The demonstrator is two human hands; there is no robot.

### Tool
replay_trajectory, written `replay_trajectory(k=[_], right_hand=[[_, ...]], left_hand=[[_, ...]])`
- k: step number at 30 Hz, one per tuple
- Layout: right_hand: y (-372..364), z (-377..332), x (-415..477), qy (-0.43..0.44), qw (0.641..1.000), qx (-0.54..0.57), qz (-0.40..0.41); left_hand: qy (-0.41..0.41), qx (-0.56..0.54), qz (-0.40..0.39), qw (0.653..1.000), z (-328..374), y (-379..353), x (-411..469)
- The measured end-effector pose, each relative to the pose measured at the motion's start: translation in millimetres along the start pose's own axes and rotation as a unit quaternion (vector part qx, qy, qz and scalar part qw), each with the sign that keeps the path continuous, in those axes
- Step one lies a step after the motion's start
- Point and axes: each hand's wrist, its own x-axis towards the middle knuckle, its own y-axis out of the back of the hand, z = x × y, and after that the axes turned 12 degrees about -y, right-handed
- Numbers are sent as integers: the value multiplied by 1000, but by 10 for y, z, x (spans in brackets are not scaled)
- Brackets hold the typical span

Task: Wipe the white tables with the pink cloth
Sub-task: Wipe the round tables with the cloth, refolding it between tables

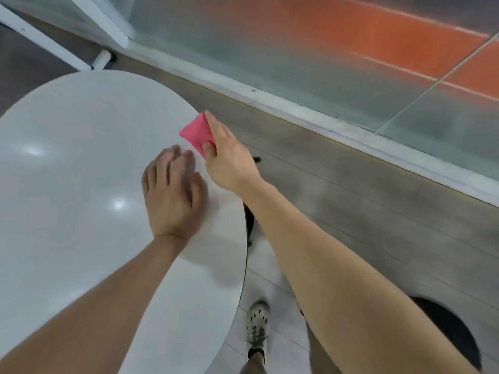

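Note:
A round white table [81, 163] fills the left half of the view. A folded pink cloth [195, 133] lies on the table's right rim. My right hand [229, 157] holds the cloth there, thumb pressed on top of it and fingers over its outer edge. My left hand [172, 193] rests flat on the tabletop just left of the cloth, fingers slightly apart, holding nothing.
A glass wall with a white base rail [324, 120] runs diagonally behind the table. Grey floor lies between them. My shoe [258, 322] stands on pale tiles below the table edge. A dark round base [448, 327] sits at lower right. White furniture legs [54, 47] stand upper left.

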Motion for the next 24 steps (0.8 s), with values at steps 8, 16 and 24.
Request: replay_trajectory(k=[8, 16, 24], right_hand=[[-1, 643, -1313, 54, 997, 49, -20], [29, -330, 589, 62, 993, -75, -62], [152, 12, 95, 87, 990, -75, -76]], left_hand=[[3, -17, -8, 1000, 0, 21, -1], [-5, 4, -22, 1000, -17, 16, 10], [-3, -32, -19, 999, -14, 26, -36]])
